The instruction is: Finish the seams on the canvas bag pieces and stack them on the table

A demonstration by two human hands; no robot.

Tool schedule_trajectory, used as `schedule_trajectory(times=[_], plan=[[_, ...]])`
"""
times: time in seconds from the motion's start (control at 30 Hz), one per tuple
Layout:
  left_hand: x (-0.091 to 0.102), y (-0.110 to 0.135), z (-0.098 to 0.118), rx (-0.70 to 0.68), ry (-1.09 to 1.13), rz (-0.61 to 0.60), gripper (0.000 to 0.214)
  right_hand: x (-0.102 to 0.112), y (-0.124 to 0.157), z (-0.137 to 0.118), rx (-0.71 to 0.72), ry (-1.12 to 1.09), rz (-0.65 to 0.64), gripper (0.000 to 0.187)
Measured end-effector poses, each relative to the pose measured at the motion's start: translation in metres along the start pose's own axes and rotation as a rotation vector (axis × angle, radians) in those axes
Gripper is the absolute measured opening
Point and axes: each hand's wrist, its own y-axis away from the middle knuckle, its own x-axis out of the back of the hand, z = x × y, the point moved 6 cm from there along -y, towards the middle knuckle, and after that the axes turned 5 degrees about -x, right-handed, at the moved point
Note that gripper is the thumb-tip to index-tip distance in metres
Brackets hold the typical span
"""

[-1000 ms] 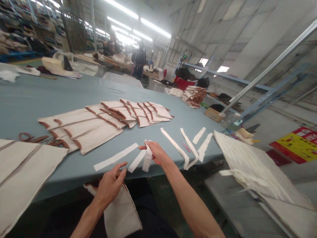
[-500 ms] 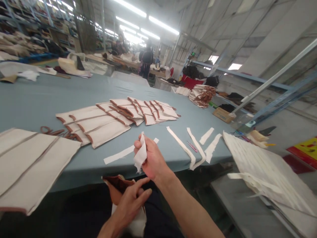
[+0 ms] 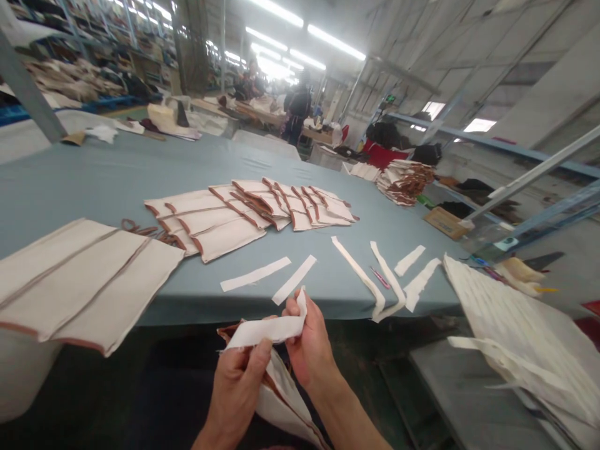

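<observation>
A white fabric strip stretches between my two hands across the opening of a cream fabric bag with brown edging. With the thumb on top, my left hand pinches the strip's left end against the bag's edge. My right hand is closed on the strip's other end, which pokes up between thumb and fingers. The bag hangs below my hands over my lap, its lower part partly hidden by my wrists. Just beyond my hands, two white strips, a left one and a right one, lie on the table's near edge.
Overlapping cream pieces with brown edging cover the middle of the blue-green table. A larger panel overhangs at left. More strips and a pink-handled tool lie right. A pale stack stands beside the table.
My right hand has come down to the bag, and the strip now spans both hands. My left hand has taken hold of the strip's end. The view has shifted left.
</observation>
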Motion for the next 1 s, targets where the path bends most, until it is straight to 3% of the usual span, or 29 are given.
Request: schedule_trajectory(times=[0.3, 0.5, 0.6, 0.7, 0.77, 0.87, 0.93, 1.0], plan=[[0.059, 0.015, 0.039, -0.066, -0.165, 0.135, 0.055, 0.021, 0.025, 0.058, -0.207, 0.069, -0.004, 0.071], [0.064, 0.028, 0.051, -0.046, -0.230, 0.199, 0.061, 0.063, 0.042, 0.089, -0.303, 0.416, -0.042, 0.073], [0.062, 0.033, 0.051, -0.024, -0.217, 0.218, 0.057, 0.082, 0.041, 0.089, -0.302, 0.547, -0.041, 0.067], [0.060, 0.033, 0.051, -0.061, -0.248, 0.138, 0.053, 0.087, 0.037, 0.061, -0.188, 0.659, 0.015, 0.053], [0.058, 0.031, 0.051, -0.107, -0.294, 0.026, 0.049, 0.073, 0.038, 0.032, -0.060, 0.718, 0.017, 0.042], [0.053, 0.027, 0.052, -0.143, -0.319, -0.132, 0.045, 0.019, 0.052, -0.008, 0.202, 0.848, -0.221, 0.029], [0.051, 0.025, 0.057, -0.156, -0.312, -0.153, 0.048, -0.016, 0.061, -0.019, 0.226, 0.828, -0.370, 0.021], [0.047, 0.025, 0.064, -0.172, -0.310, -0.157, 0.055, -0.039, 0.066, -0.018, 0.170, 0.815, -0.414, 0.016]])
